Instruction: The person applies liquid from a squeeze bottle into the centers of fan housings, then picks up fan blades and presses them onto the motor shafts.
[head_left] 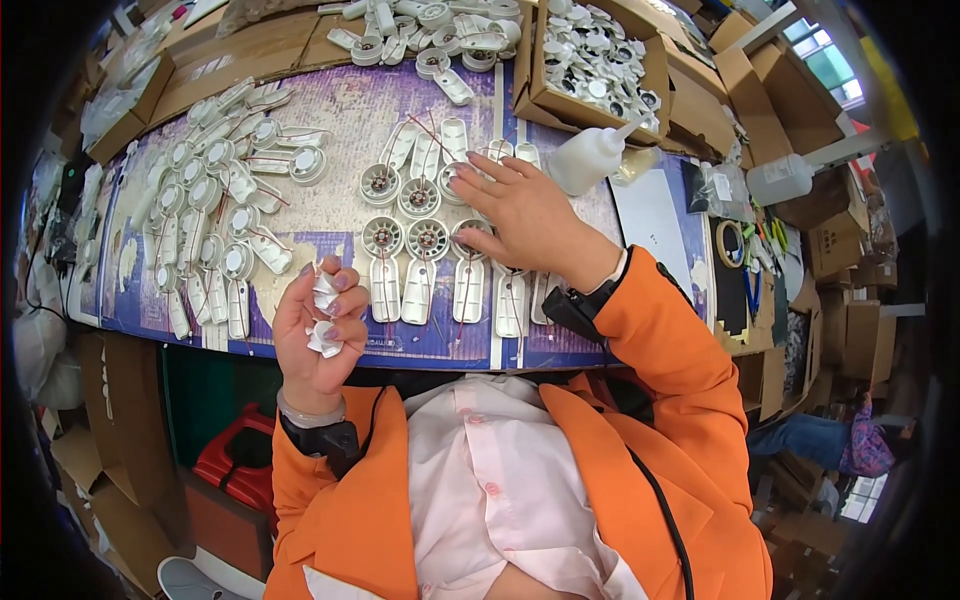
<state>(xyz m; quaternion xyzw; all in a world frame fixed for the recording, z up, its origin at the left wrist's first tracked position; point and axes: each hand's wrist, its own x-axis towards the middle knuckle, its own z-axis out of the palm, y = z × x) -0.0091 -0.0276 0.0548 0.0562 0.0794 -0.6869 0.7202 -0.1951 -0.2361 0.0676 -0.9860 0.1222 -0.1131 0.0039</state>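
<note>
My left hand is closed around a few small crumpled-looking white pieces, held above the front edge of the table. My right hand has its fingers stretched out, palm down, over two rows of white plastic housings. Each housing has a round head and a long open handle. In the near row the heads point away from me; in the far row the heads face me. Round parts with copper-coloured bits and red wires show inside them. My right fingertips touch or hover just over the heads; several housings are partly hidden beneath.
Many housings with round white discs on their heads lie to the left. A white squeeze bottle stands beyond my right hand, near a cardboard box of small white parts. A white sheet and tape roll lie right.
</note>
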